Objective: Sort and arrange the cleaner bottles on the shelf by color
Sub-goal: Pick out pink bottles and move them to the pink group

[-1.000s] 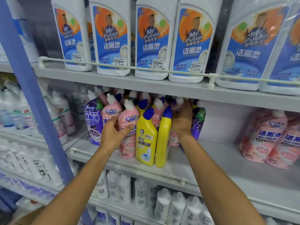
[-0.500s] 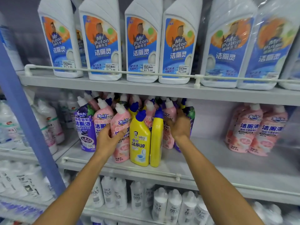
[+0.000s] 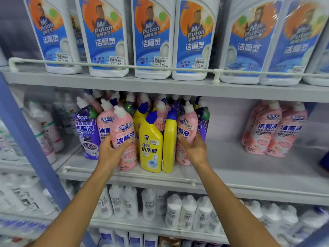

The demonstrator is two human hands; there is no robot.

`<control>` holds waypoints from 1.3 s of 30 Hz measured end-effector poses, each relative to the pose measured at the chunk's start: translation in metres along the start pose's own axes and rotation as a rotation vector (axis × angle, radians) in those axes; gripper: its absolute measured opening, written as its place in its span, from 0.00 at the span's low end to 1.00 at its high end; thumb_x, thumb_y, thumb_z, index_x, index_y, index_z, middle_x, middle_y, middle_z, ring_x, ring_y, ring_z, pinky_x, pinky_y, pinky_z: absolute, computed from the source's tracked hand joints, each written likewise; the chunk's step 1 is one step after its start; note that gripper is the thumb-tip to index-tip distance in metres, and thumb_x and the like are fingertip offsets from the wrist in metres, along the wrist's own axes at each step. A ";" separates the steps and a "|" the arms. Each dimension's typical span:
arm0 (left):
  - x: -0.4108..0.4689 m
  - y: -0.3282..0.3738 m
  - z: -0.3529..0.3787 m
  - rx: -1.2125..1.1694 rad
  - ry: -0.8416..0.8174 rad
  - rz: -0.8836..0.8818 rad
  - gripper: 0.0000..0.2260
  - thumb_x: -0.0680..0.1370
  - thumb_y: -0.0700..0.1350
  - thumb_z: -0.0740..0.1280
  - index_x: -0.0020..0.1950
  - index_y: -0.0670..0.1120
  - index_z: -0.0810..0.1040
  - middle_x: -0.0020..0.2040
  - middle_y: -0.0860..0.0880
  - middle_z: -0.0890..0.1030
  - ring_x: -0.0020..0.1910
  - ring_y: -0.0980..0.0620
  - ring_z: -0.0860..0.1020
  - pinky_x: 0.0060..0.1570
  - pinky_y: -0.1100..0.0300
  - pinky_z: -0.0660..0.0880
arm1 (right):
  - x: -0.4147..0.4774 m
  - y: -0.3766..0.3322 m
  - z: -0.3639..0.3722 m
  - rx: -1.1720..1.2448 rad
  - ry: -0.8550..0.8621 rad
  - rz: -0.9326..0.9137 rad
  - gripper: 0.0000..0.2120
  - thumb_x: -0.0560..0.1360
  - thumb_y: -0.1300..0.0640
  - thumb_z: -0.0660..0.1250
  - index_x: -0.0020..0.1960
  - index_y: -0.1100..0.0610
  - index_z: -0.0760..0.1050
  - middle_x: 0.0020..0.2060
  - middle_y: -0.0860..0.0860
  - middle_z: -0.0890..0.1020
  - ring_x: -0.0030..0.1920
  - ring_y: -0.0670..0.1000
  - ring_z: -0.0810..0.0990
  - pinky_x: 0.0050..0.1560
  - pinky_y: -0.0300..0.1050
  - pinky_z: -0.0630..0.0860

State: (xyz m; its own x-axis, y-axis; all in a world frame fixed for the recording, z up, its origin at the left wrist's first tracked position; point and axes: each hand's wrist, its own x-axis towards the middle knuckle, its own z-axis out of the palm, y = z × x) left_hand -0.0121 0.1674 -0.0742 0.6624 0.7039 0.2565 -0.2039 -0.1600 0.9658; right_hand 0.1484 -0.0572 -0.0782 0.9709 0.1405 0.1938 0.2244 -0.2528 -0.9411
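Front pink plastic cleaner bottle; right pink plastic cleaner bottle.
Left hand, right hand each curled round one; probably full, heavy, slick: hold mid-body.

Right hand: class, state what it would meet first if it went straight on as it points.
The right hand grips a pink bottle; beyond that, probably the purple bottle behind, though depth is unclear.

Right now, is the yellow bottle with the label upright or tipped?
Upright. The yellow bottle stands on its base on the shelf, its blue cap pointing up.
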 end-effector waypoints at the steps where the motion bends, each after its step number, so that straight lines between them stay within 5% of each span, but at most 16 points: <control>1: -0.003 0.001 -0.001 -0.026 -0.002 0.004 0.15 0.74 0.40 0.78 0.58 0.51 0.81 0.49 0.54 0.88 0.48 0.56 0.86 0.44 0.61 0.83 | 0.000 0.001 0.000 0.010 0.003 0.004 0.24 0.73 0.42 0.76 0.61 0.54 0.76 0.54 0.52 0.85 0.54 0.55 0.84 0.57 0.58 0.82; 10: -0.026 0.021 -0.011 -0.066 -0.039 0.074 0.16 0.74 0.39 0.77 0.59 0.50 0.80 0.55 0.52 0.87 0.56 0.53 0.85 0.53 0.56 0.82 | -0.019 0.003 -0.013 0.050 0.009 -0.079 0.20 0.73 0.49 0.78 0.60 0.56 0.78 0.52 0.52 0.86 0.50 0.55 0.85 0.51 0.60 0.84; 20: -0.069 0.082 0.027 -0.160 -0.279 0.139 0.18 0.70 0.43 0.76 0.59 0.49 0.80 0.53 0.53 0.88 0.53 0.53 0.86 0.48 0.60 0.83 | -0.033 -0.010 -0.069 0.164 -0.067 -0.173 0.16 0.74 0.51 0.77 0.58 0.56 0.80 0.49 0.49 0.87 0.48 0.49 0.87 0.47 0.46 0.84; 23: -0.078 0.083 0.053 -0.161 -0.355 0.117 0.19 0.70 0.41 0.77 0.61 0.46 0.80 0.55 0.51 0.87 0.54 0.51 0.86 0.51 0.57 0.83 | -0.030 -0.010 -0.095 0.194 -0.080 -0.203 0.12 0.75 0.54 0.76 0.56 0.55 0.80 0.48 0.48 0.88 0.46 0.45 0.87 0.43 0.39 0.83; 32: -0.095 0.065 0.184 -0.152 -0.491 0.025 0.20 0.72 0.37 0.78 0.62 0.44 0.80 0.55 0.46 0.87 0.55 0.45 0.86 0.53 0.50 0.83 | -0.015 0.018 -0.198 0.187 -0.091 -0.179 0.13 0.75 0.53 0.75 0.57 0.56 0.81 0.48 0.49 0.88 0.49 0.49 0.88 0.47 0.42 0.84; 39: -0.108 0.055 0.296 -0.137 -0.549 -0.048 0.15 0.73 0.37 0.78 0.57 0.46 0.81 0.49 0.51 0.88 0.48 0.52 0.87 0.44 0.61 0.82 | 0.013 0.041 -0.302 0.134 -0.102 -0.168 0.11 0.77 0.58 0.74 0.59 0.56 0.81 0.48 0.47 0.88 0.49 0.47 0.88 0.46 0.39 0.83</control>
State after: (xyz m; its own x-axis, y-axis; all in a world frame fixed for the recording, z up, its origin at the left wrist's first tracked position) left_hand 0.1187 -0.1220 -0.0376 0.9436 0.2388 0.2294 -0.2316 -0.0194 0.9726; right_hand 0.1953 -0.3546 -0.0306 0.9060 0.2676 0.3280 0.3623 -0.0895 -0.9277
